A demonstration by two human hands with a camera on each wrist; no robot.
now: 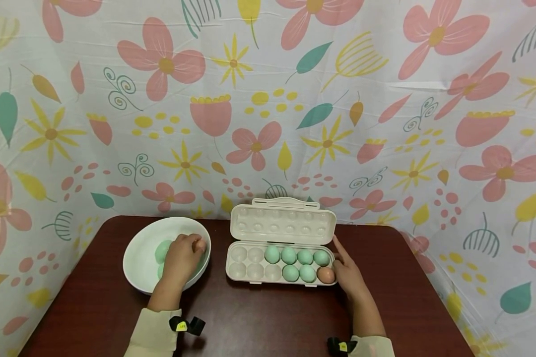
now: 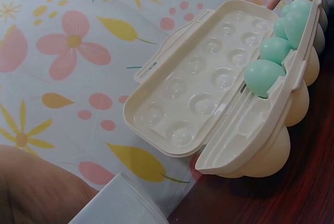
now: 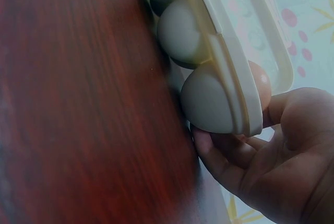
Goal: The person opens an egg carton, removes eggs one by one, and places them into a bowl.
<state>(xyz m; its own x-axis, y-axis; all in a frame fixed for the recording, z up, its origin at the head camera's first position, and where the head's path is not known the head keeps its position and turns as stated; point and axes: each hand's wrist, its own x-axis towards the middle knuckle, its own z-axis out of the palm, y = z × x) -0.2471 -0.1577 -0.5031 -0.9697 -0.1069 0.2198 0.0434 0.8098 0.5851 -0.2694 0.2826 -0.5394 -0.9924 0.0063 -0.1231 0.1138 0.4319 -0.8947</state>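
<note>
Over the right side of a white bowl [image 1: 136, 248], my left hand [image 1: 182, 258] pinches a brown egg [image 1: 199, 245]. Green eggs [image 1: 163, 251] lie in the bowl, partly hidden by that hand. An egg carton [image 1: 255, 272] stands with its lid [image 1: 283, 223] tipped back. Several green eggs [image 1: 288, 255] fill cups toward its right, and a brown egg [image 1: 325, 275] sits in the front right corner cup. My right hand [image 1: 349, 275] grips the carton's right end; in the right wrist view its thumb is by the rim and fingers [image 3: 219, 164] curl below.
Everything stands on a dark red-brown table [image 1: 268, 322]. A patterned cloth [image 1: 268, 99] with flowers and leaves hangs right behind it. At the carton's left end are cups without eggs [image 1: 238, 263]. Each wrist wears a small black camera [image 1: 187, 326].
</note>
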